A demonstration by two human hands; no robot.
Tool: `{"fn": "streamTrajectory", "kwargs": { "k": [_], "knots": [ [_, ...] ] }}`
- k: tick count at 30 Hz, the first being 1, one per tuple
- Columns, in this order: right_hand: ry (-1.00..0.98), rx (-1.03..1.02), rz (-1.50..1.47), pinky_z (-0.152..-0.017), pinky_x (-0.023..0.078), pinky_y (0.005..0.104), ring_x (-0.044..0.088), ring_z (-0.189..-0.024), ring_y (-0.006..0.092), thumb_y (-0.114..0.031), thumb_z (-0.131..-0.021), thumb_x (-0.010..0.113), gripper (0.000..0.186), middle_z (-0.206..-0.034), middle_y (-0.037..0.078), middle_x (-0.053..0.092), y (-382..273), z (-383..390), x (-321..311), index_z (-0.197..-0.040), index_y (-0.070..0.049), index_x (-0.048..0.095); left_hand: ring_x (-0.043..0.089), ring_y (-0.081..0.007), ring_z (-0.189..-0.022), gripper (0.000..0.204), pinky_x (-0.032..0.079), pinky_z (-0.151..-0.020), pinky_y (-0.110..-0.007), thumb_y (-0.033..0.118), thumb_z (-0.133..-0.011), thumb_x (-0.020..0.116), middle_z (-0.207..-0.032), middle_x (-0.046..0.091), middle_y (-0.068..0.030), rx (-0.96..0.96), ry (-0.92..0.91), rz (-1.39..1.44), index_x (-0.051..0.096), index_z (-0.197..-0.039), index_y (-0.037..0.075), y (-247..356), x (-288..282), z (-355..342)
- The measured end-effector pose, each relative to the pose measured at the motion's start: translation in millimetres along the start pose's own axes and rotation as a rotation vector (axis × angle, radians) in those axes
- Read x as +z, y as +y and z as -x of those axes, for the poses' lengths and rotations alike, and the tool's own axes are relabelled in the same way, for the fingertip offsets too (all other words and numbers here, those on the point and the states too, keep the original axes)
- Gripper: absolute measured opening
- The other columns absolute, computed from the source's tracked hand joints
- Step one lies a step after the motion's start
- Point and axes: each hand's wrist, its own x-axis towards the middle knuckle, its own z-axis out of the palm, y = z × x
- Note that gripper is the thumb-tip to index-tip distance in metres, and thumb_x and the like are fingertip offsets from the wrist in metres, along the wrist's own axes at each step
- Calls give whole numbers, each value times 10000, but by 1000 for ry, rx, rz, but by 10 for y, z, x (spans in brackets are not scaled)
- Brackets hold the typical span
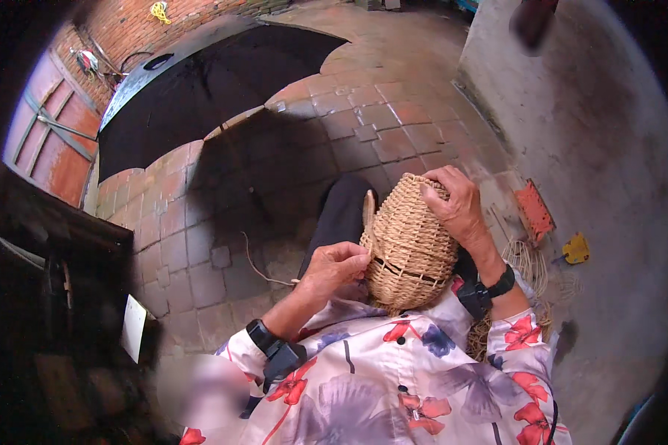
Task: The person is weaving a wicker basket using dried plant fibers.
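A tan woven basket (412,245) with a rounded body rests on my lap, tilted. A dark slit shows in its weave near the lower end. My right hand (456,206) grips the far end of the basket, fingers curled over its edge. At its left side, my left hand (335,268) is closed in a pinch against the weave, on what looks like a straw strand. A thin loose strand (254,259) trails out to the left beyond that hand; its link to the pinch is hidden. A thicker tan strip (369,211) stands up along the basket's left side.
Bundles of pale cord (525,263) lie at my right, near a red brick (534,211) and a yellow piece (574,249) by the grey wall (579,133). An open black umbrella (215,89) stands on the paved floor (200,252) at the far left.
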Motion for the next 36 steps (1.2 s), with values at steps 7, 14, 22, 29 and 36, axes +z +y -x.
{"fn": "streamTrajectory", "kwargs": {
  "k": [7, 14, 22, 29, 36],
  "knots": [
    [115, -47, 50, -736, 488, 405, 610, -820, 309, -150, -791, 632, 134, -844, 111, 629, -17, 3, 3, -879, -49, 641, 587, -93, -656, 150, 525, -608, -251, 134, -887, 681, -805, 624, -9, -104, 115, 78, 595, -981, 56, -48, 122, -8],
    [164, -98, 77, -711, 458, 421, 583, -806, 304, -120, -770, 634, 130, -831, 103, 605, -80, -13, -8, -879, -51, 625, 616, -133, -652, 160, 560, -605, -284, 77, -884, 666, -825, 630, -38, -260, 76, 194, 556, -999, 59, 117, 84, -58],
    [202, -175, 205, -694, 433, 418, 552, -771, 289, -66, -711, 645, 129, -783, 91, 550, -328, -44, -183, -800, -63, 552, 578, -100, -601, 140, 485, -488, -261, 122, -891, 667, -783, 628, -21, -82, 224, -200, 596, -995, 59, 14, 292, -130],
    [253, -232, 208, -685, 426, 423, 549, -767, 305, -48, -698, 642, 190, -787, 104, 542, -352, 29, -211, -881, -52, 592, 671, -324, -696, 222, 517, -633, -410, 145, -839, 605, -796, 688, -165, 324, 327, -715, 672, -1032, 56, -392, 325, -394],
    [219, -36, 57, -701, 459, 453, 572, -787, 329, -133, -775, 646, 114, -798, 120, 581, -35, -61, -261, -845, -60, 593, 586, -109, -607, 172, 462, -529, -288, 158, -868, 662, -686, 627, -56, 390, 106, -659, 596, -877, 0, 114, 459, -120]
  ]
}}
